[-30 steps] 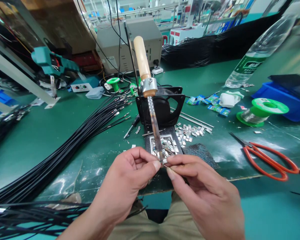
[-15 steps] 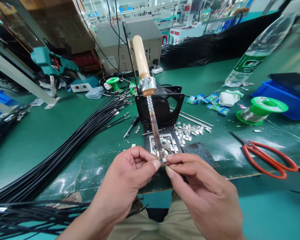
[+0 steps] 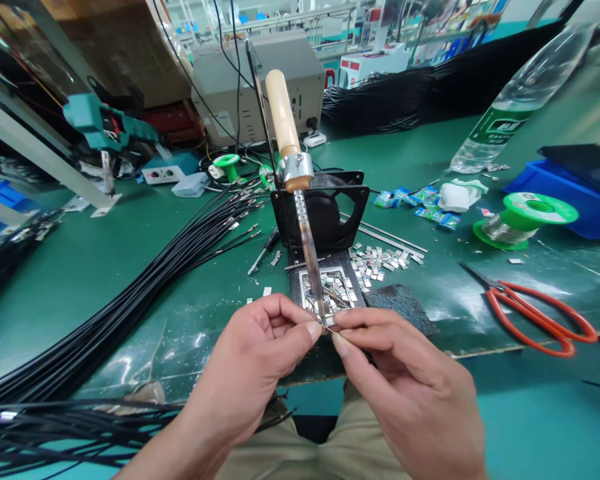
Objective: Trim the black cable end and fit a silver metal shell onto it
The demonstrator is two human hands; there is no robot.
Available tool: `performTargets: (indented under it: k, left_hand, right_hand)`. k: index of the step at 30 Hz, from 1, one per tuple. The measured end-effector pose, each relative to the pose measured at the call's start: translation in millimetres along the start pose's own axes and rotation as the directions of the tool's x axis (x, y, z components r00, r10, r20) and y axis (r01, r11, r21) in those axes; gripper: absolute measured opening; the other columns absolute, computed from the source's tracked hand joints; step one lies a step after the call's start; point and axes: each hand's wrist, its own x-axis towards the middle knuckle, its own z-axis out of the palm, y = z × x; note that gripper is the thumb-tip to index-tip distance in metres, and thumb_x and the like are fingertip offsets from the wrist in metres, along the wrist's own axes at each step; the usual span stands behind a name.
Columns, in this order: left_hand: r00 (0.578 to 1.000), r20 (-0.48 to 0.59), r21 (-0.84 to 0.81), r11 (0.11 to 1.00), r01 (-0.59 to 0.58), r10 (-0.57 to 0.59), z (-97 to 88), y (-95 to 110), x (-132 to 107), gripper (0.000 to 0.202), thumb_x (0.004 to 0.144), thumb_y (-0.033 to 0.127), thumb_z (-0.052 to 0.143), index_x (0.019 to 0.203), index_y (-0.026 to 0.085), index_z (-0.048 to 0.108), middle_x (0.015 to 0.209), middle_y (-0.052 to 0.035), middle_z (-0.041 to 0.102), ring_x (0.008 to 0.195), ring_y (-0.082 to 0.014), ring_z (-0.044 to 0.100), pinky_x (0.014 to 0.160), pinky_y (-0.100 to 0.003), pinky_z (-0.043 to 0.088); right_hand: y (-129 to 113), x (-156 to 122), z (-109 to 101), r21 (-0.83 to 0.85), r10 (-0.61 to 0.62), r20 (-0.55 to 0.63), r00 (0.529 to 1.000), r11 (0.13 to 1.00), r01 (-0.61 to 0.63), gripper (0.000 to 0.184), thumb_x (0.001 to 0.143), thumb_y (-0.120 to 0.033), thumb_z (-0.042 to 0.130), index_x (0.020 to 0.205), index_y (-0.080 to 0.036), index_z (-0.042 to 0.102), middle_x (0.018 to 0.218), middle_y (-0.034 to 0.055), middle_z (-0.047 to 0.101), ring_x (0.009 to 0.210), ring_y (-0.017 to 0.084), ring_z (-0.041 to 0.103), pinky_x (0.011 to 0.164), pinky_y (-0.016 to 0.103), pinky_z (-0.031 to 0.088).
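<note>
Right now I have both hands pinched together at the tip of the soldering iron (image 3: 300, 200), which stands clamped on its stand with the wooden handle up and the tip pointing down toward me. My left hand (image 3: 250, 373) grips something small between thumb and forefinger; whether it is a wire end or one of the metal tabs I cannot tell. My right hand (image 3: 405, 393) is closed on a thin silvery strand, probably solder wire, whose end meets the iron's tip just between my fingertips.

Beneath the tip sits the small tray (image 3: 330, 293) of loose metal tabs, with more tabs (image 3: 380, 261) scattered on the green mat just beside it. The bundle of black cables (image 3: 145, 287) fans away to my left, well apart from the joint.

To do this well, I judge that both pieces should touch the tip together, held steady, with fingertips kept back from the hot barrel. Feeding only a little solder would give a clean joint. The solder spool (image 3: 525, 217) and the red scissors (image 3: 535, 313) lie to my right.
</note>
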Motion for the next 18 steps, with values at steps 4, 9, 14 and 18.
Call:
performTargets:
  k: [4,9,14,18]
  left_hand:
    - [1.0,0.006,-0.005,1.0,0.011,-0.011,0.8,0.6,0.2,0.034,0.074,0.04,0.085,0.073,0.015,0.061,0.053,0.0081,0.044,0.051,-0.0055,0.028,0.047,-0.02,0.021]
    - [1.0,-0.001,-0.008,1.0,-0.007,0.007,0.2,0.8,1.4,0.033,0.075,0.038,0.085,0.073,0.016,0.061,0.053,0.008,0.044,0.051,-0.0056,0.028,0.047,-0.02,0.021]
    - [1.0,0.011,-0.008,1.0,-0.015,0.015,-1.8,1.0,0.8,0.033,0.076,0.039,0.084,0.073,0.016,0.061,0.054,0.008,0.044,0.051,-0.0057,0.028,0.047,-0.02,0.021]
    - [1.0,0.017,-0.007,1.0,-0.019,0.019,0.0,2.6,-0.2,0.032,0.077,0.038,0.084,0.074,0.015,0.061,0.054,0.0078,0.044,0.052,-0.0057,0.027,0.047,-0.02,0.021]
  right_hand:
    - [-1.3,0.5,-0.8,0.006,0.005,-0.006,1.0,1.0,-0.005,0.015,0.089,-0.008,0.071,0.082,-0.021,0.075,0.094,0.001,0.078,0.081,0.012,0.076,0.07,0.016,0.063]
    - [-3.4,1.7,1.3,0.002,0.017,-0.022,1.0,1.0,-0.017,0.016,0.088,-0.008,0.071,0.08,-0.021,0.075,0.092,0.0025,0.078,0.079,0.013,0.076,0.069,0.018,0.064]
    - [-3.7,3.1,2.1,0.017,0.024,-0.024,0.999,1.0,-0.023,0.015,0.088,-0.009,0.071,0.081,-0.021,0.076,0.094,0.001,0.079,0.081,0.011,0.076,0.072,0.014,0.063]
    - [-4.0,3.9,1.9,0.025,0.023,-0.03,0.999,0.999,-0.022,0.015,0.087,-0.008,0.071,0.081,-0.021,0.076,0.093,0.0013,0.079,0.083,0.011,0.077,0.074,0.014,0.063]
